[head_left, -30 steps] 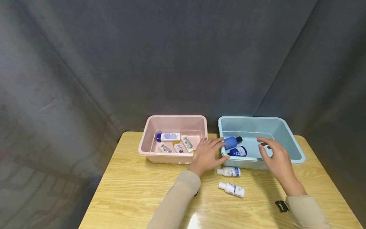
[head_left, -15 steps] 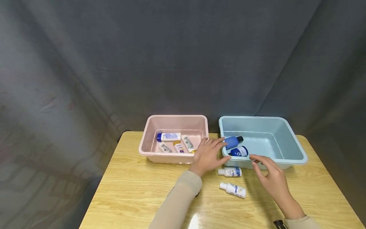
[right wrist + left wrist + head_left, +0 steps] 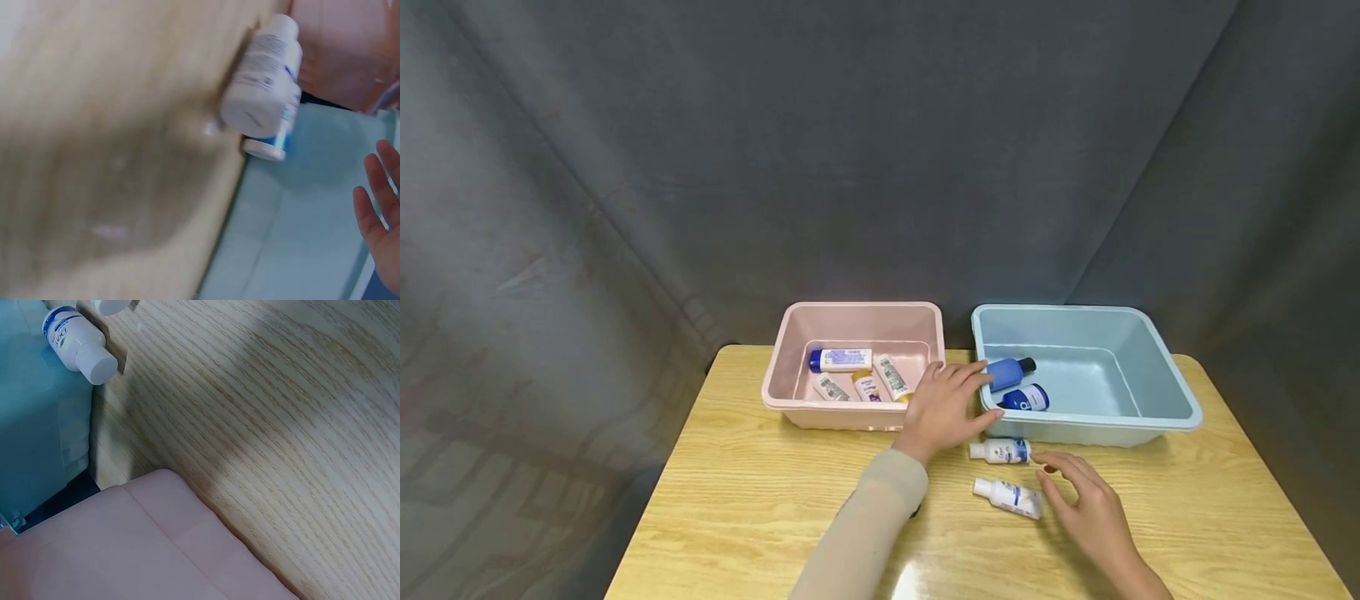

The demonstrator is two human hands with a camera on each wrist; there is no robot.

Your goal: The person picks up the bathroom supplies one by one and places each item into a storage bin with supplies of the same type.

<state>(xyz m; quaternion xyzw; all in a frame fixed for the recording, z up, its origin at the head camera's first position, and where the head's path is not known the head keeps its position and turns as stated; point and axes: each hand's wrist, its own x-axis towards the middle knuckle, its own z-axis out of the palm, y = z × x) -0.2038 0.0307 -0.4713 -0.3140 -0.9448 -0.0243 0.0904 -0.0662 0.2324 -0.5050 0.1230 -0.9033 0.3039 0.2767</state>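
Note:
My left hand (image 3: 942,415) is spread over the gap between the pink bin and the blue bin, its fingertips at the blue bin's left rim. Two white bottles lie on their sides before the blue bin: one (image 3: 1000,451) against its front wall, the other (image 3: 1009,497) nearer me. Just right of them hovers my right hand (image 3: 1088,504), fingers loosely bent, thumb apart from the forefinger, nothing between them. Its fingers (image 3: 375,187) also show at the right edge of the right wrist view. The left wrist view shows one white bottle (image 3: 78,347) beside the bins, but no left hand.
The pink bin (image 3: 850,415) holds several small tubes and bottles, among them a white tube with a blue cap (image 3: 842,360). In the blue bin (image 3: 1150,423) lie a blue bottle (image 3: 1004,374) and a darker blue container (image 3: 1026,397). Dark curtains (image 3: 880,167) hang behind the wooden table (image 3: 737,500).
My right hand has come out of the blue bin, passing over its front rim, and down and left toward the white bottles. The left hand and the bottles stay put.

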